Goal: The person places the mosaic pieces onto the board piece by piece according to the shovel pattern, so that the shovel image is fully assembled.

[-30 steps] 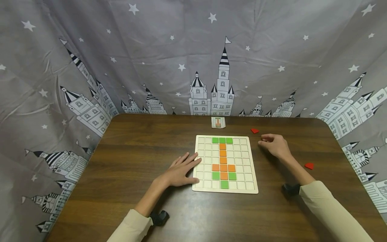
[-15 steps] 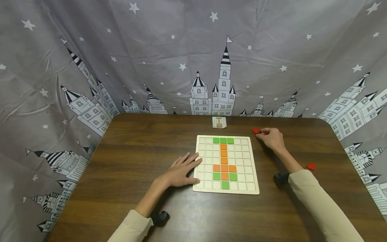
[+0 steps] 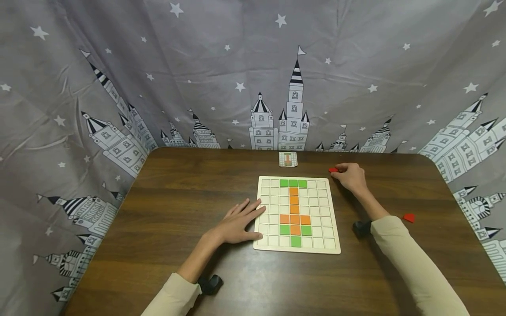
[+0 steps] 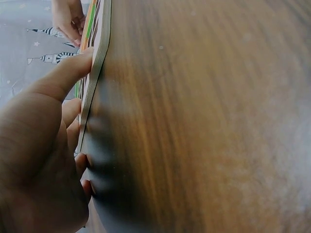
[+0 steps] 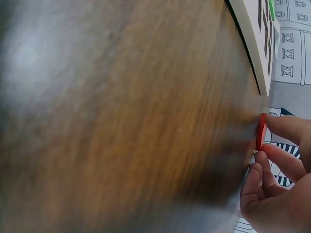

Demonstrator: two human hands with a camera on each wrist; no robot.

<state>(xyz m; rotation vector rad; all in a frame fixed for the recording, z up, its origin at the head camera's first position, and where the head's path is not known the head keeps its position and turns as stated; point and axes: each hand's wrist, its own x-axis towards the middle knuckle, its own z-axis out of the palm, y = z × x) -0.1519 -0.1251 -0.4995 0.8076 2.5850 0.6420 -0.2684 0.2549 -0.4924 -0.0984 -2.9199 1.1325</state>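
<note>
My left hand point(image 3: 236, 224) lies with its fingers spread over the left edge of a cream grid board point(image 3: 318, 210), fingertips and thumb on its rim. Green and orange square tiles form a tall figure in the board's middle columns. Beyond the board's far right corner, my right hand point(image 3: 353, 176) pinches a small flat red piece point(image 3: 332, 170) between thumb and index finger. In the right wrist view this red piece point(image 5: 261, 132) shows edge-on, low against the tabletop, while the other fingers curl beneath the palm.
A second red piece point(image 3: 409, 217), flat with a rounded side, lies on the brown wooden table point(image 3: 178, 193) near the right forearm. Behind the board rests a small pattern card point(image 3: 287, 159). A grey castle-print curtain point(image 3: 205, 66) hangs around the table's back and sides.
My right hand has moved left and away from me to the far red piece and taken it between thumb and finger, shifting it slightly. The left hand stays on the board.
</note>
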